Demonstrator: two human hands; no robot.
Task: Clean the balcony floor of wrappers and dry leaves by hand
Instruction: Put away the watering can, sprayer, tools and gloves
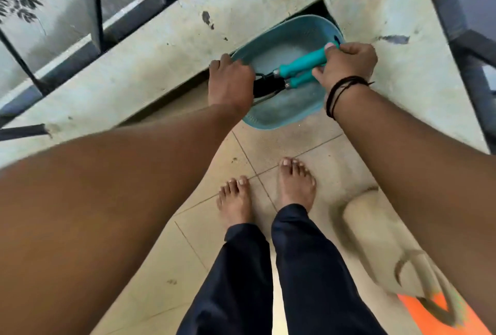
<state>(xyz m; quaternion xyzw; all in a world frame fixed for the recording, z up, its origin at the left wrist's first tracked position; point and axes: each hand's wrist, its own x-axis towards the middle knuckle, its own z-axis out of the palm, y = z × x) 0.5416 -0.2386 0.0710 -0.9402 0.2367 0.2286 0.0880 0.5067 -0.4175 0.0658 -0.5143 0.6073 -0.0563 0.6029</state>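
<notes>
Together, left hand (230, 81) grips the basin (284, 117) rim, right hand (346, 62) clasps teal handles (300, 62).

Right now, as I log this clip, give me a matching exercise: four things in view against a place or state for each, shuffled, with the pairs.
Things:
1. left hand
2. right hand
3. teal basin
4. beige bag

Places or states:
A. on the tiles beside the right foot
B. holds the teal tool handles
C. on the basin's left rim, over the tools' black ends
D. at the foot of the parapet wall

Pairs: 1-C, 2-B, 3-D, 4-A
</notes>
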